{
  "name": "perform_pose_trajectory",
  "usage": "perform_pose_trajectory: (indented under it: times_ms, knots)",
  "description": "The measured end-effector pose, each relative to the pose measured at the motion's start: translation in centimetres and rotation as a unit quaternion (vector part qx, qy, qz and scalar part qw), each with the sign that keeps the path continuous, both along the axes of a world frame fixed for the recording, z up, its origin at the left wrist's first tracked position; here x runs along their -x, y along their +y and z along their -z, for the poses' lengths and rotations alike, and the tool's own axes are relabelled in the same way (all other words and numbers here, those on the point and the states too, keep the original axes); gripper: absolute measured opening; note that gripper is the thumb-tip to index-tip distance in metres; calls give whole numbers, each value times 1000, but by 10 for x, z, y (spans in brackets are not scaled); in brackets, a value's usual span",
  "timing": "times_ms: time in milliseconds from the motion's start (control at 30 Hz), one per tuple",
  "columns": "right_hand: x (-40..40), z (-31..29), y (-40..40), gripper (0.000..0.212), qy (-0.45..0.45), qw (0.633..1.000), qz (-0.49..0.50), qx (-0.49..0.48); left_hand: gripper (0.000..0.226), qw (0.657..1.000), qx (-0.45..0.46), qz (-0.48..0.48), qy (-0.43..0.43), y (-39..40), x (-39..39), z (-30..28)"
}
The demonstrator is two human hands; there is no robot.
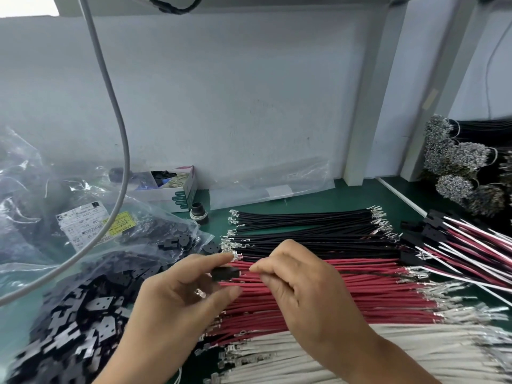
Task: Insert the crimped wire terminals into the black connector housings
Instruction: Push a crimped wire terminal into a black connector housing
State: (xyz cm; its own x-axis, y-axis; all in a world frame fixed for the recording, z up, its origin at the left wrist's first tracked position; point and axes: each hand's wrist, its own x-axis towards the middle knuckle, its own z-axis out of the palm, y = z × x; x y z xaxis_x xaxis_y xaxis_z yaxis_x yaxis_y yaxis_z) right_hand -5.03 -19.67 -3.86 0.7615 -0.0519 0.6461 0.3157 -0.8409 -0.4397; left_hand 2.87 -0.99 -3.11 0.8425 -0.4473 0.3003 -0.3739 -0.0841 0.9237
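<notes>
Green-matted bench [360, 195] against a pale grey wall. Across it lie three flat rows of cut wires with crimped silver terminals at both ends: black wires [304, 225] farthest, red wires [346, 295] in the middle, white wires [360, 353] nearest.

Left hand [177, 297] pinches a small black plastic connector housing [225, 273] between thumb and forefinger, just above the left ends of the red row. Right hand [302, 284] has its fingers curled, thumb and forefinger nipping one red wire beside the housing; whether the terminal has entered the housing cannot be told.

Loose black housings [83, 322] spill from a clear plastic bag [155, 231] at left. The bag carries a white label [80, 225] and a yellow sticker [122, 223]; the print is too blurred to read. Finished red-and-white harnesses with black housings [457, 239] lie at right.
</notes>
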Motion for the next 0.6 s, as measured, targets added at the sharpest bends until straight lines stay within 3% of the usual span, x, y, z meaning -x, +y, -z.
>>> perform_pose_trajectory:
  times_ms: [67, 133, 433, 600]
  knots:
    - [2, -2, -3, 14, 9, 1000, 3, 11, 40, 991, -59, -35, -117, 2, 1, -4]
    - [2, -5, -4, 12, 13, 999, 9, 40, 31, 985, -82, -36, -148, 3, 3, -7]
    - [4, -8, -6, 13, 31, 996, -11, 84, 17, 998, -52, 16, -38, 1, 5, 1]
    - [5, -5, 2, 15, 25, 994, -28, 104, 13, 998, -29, 53, -22, 2, 5, 1]
